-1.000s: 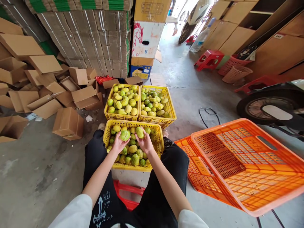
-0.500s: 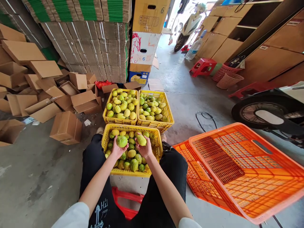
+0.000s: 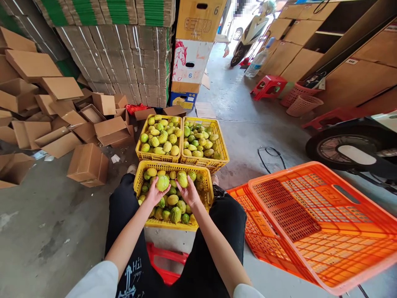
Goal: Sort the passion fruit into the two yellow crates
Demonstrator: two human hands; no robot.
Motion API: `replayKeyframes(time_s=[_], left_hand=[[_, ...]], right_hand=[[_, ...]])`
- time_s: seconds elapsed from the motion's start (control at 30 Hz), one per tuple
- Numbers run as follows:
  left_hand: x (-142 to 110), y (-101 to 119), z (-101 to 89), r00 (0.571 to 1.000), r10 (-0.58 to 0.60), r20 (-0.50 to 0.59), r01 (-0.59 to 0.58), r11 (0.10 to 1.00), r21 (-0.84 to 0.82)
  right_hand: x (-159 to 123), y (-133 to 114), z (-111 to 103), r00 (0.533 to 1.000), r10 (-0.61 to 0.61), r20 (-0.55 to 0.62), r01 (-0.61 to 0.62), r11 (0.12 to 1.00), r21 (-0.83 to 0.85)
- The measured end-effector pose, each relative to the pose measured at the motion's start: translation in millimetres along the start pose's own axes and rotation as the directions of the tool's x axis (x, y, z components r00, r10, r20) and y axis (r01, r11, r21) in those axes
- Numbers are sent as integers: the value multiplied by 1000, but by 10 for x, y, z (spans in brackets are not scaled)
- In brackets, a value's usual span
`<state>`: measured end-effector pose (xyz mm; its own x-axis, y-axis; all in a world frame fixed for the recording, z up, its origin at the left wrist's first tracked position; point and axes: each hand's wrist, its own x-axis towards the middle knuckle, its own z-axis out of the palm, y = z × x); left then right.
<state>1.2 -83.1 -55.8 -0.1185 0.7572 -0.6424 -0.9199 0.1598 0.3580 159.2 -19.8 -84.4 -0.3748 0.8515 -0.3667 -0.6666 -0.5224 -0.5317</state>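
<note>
I sit over a yellow crate full of green-yellow fruits, set between my knees. My left hand is closed around a round green fruit, held just above the pile. My right hand grips a smaller yellow-green fruit beside it. Both hands hover over the middle of the crate, close together. Two more yellow crates, the left crate and the right crate, stand side by side just beyond, both filled with the same fruits.
Stacked orange crates lie tilted on the floor to my right. A red stool is under me. Loose cardboard boxes litter the left, flat carton stacks stand behind. A scooter wheel is at right.
Both hands stay over the near crate holding their fruits; the fruits have turned slightly in my fingers and the hands have shifted a little nearer each other. The camera view has wobbled.
</note>
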Motion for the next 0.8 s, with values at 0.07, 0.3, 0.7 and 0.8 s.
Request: replayKeyframes(time_s=[0.07,0.3,0.7,0.8], left_hand=[[-1,2,-8,1000,7,16,-7,1000,10],[5,15,-32,995,-87,47,83,993,81],[34,-24,-10,991,-123,-52,132,964,231],[46,-27,-12,993,-111,-27,114,973,201]], right_hand=[[-12,-28,0,1000,14,4,-14,1000,-4],[-20,-43,-58,998,66,-19,-65,997,32],[-32,-65,-51,992,108,-62,-101,989,111],[-20,-82,-72,991,131,-27,-127,986,109]])
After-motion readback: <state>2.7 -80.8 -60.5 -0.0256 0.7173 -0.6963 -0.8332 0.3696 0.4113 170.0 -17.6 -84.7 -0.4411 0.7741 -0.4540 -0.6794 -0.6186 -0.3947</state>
